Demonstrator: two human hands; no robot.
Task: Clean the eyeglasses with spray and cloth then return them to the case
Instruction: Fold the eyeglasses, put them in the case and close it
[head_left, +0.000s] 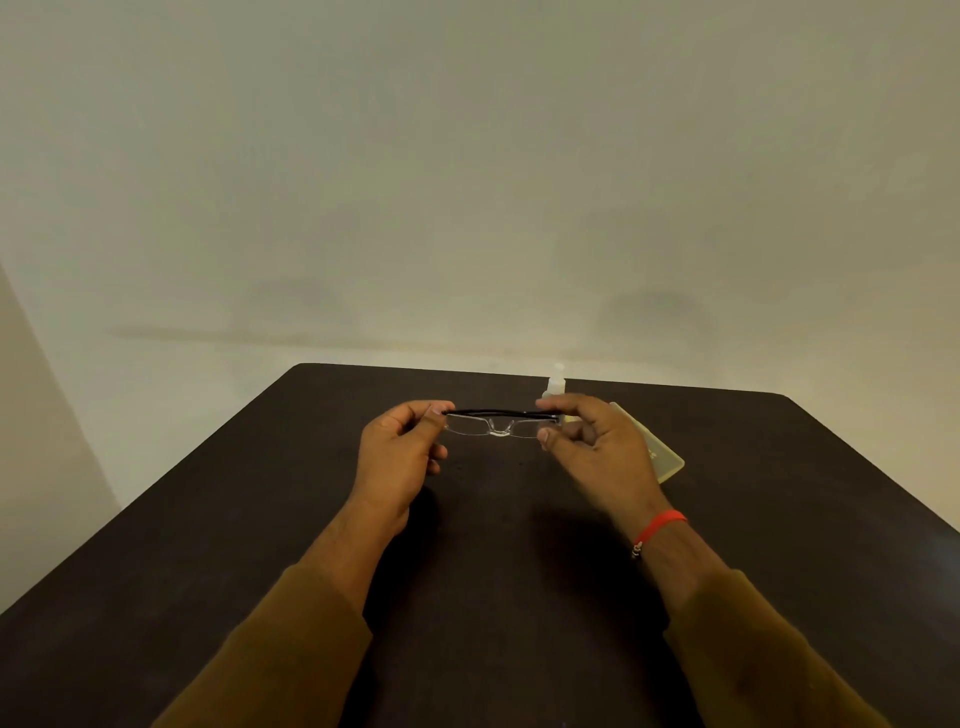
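Observation:
The eyeglasses (501, 422), with clear lenses and a black top bar, hang level above the dark table (260, 519). My left hand (400, 457) pinches their left end and my right hand (597, 452) pinches their right end. A small white spray bottle (557, 382) stands behind my right hand near the table's far edge. A pale yellow flat item (660, 452), cloth or case, lies on the table just right of my right hand, partly hidden by it.
A plain pale wall rises behind the table's far edge. My brown sleeves cover both forearms, and a red thread band (658, 527) circles my right wrist.

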